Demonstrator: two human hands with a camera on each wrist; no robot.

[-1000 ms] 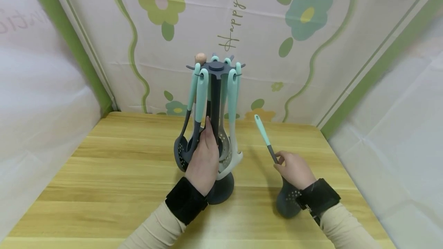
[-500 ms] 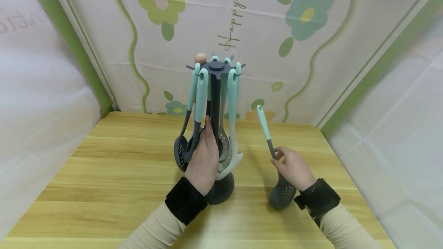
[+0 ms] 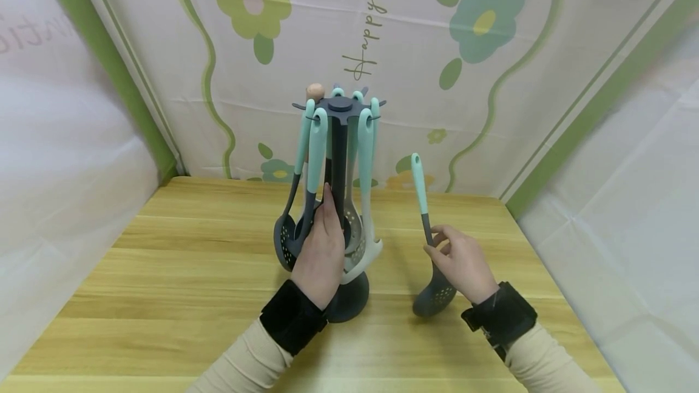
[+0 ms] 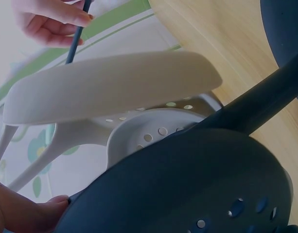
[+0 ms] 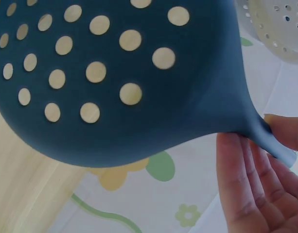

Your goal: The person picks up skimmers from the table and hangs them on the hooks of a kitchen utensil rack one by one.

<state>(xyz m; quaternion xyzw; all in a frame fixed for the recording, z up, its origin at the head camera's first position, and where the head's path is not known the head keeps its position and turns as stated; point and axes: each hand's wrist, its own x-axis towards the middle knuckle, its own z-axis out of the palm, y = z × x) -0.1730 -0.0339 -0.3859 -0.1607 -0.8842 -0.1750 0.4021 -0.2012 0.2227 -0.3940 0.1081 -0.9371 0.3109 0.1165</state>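
Note:
In the head view, my right hand (image 3: pixel 461 262) pinches the grey shaft of a skimmer (image 3: pixel 428 303) between thumb and fingers. Its mint handle points up and its perforated bowl hangs close over the table. The right wrist view shows that dark bowl (image 5: pixel 197 102) large, thumb and fingers on its neck. My left hand (image 3: pixel 322 259) reaches in among utensils on a rotating-style utensil stand (image 3: pixel 340 105), fingers pointing up beside the post. In the left wrist view its thumb (image 4: pixel 37 213) is at the neck of another dark perforated skimmer (image 4: pixel 183 179); its other fingers are hidden there.
Several mint-handled utensils hang from the stand, among them a pale ladle-like one (image 3: pixel 363 262) at the right. The stand's round dark base (image 3: pixel 349 302) sits on the wooden table (image 3: pixel 191 284). Printed fabric (image 3: pixel 306 53) walls in the back and sides.
My right hand has brought the skimmer slightly up, and its bowl has swung left towards the stand, leaving the handle more upright. My left hand has stayed in place at the stand.

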